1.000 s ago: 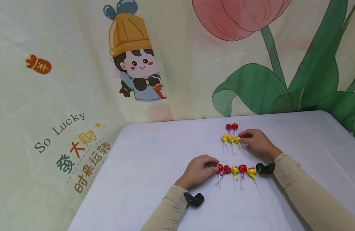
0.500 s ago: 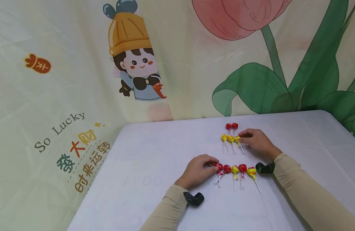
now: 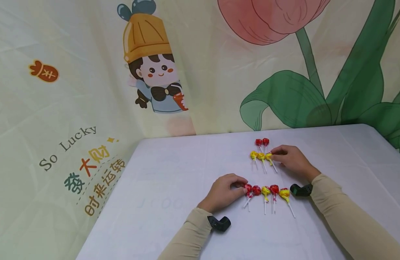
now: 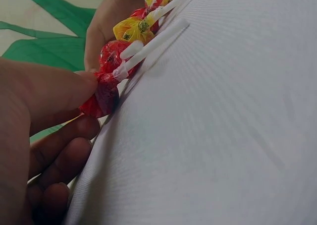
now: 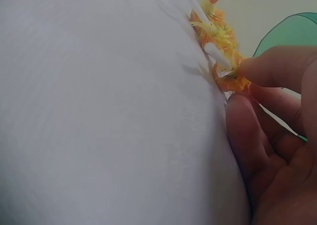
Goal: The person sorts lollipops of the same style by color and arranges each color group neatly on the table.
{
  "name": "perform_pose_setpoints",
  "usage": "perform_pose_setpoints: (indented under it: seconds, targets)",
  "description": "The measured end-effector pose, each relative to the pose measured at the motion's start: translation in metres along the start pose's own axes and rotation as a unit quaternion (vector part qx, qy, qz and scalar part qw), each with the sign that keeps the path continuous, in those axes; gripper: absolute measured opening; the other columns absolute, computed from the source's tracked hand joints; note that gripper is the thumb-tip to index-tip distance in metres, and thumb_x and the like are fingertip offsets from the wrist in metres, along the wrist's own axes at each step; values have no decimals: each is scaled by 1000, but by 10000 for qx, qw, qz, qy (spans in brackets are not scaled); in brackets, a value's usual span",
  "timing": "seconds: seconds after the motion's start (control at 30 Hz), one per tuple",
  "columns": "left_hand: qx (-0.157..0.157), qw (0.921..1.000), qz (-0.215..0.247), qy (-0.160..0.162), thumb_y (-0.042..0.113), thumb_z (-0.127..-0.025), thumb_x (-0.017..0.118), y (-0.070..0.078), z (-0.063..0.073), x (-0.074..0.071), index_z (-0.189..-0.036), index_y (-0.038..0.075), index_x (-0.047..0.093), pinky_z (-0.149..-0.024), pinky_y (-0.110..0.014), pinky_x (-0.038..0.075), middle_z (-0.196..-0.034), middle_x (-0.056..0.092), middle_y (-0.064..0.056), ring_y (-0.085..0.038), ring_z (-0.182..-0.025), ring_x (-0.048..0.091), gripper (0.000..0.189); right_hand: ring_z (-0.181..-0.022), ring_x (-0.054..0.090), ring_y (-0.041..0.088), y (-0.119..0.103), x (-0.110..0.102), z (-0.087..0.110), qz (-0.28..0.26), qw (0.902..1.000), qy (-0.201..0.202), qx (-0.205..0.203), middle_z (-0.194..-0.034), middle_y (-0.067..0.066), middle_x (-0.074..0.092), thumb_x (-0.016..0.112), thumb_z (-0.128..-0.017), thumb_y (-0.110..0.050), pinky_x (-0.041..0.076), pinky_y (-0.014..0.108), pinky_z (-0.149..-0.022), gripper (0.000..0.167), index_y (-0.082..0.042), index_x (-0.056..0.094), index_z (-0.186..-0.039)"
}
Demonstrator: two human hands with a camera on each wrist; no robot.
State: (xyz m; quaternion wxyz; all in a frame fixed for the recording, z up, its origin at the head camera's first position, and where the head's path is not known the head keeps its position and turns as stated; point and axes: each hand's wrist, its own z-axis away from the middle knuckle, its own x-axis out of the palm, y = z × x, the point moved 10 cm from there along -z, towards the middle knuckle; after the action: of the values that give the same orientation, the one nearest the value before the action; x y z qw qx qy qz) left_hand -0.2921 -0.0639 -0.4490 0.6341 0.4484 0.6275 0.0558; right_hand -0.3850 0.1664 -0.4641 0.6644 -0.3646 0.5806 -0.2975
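Note:
My left hand [image 3: 224,192] pinches a red lollipop [image 4: 102,97] at the left end of the front row, thumb and forefinger at its wrapped head. A second red lollipop [image 3: 256,190] lies beside it, their sticks crossing. Farther back, my right hand [image 3: 292,161] pinches the rightmost yellow lollipop [image 5: 233,79] between thumb and forefinger. Two more yellow lollipops [image 3: 257,156] lie close to its left, sticks pointing toward the front. Behind these, two red lollipops [image 3: 262,142] lie side by side.
The front row continues rightward with a yellow lollipop [image 3: 265,191], a red lollipop [image 3: 274,190] and another yellow one [image 3: 285,194] with a slanted stick. A white-covered table [image 3: 174,173] carries everything. A printed cloth [image 3: 213,90] hangs behind its far edge.
The stick of the yellow lollipop in my right hand has swung slightly rightward at its lower end. My left hand stays at the same red lollipop.

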Motion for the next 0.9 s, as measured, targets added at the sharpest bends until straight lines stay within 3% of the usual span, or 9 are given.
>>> perform_pose_setpoints:
  seconds: [0.33,0.9]
  targets:
    - [-3,10000,-79,-53,34,-92,73,-2,0,3,-115,28,72,-88,-25,47,-104,62,21,2,-98,56,23,-105,56,30,5,-3,4,-121,9998,9,130,-129,14,57,63,-100,-32,53,32,-82,38,-8,61,-130]
    - [-275,9993,222,-152,31,-93,72,-3,0,2,-111,32,72,-87,-27,47,-103,63,20,-1,-97,57,18,-100,58,29,2,-9,26,-134,9997,92,196,-124,15,59,62,-101,-32,50,29,-80,40,-7,59,-131]
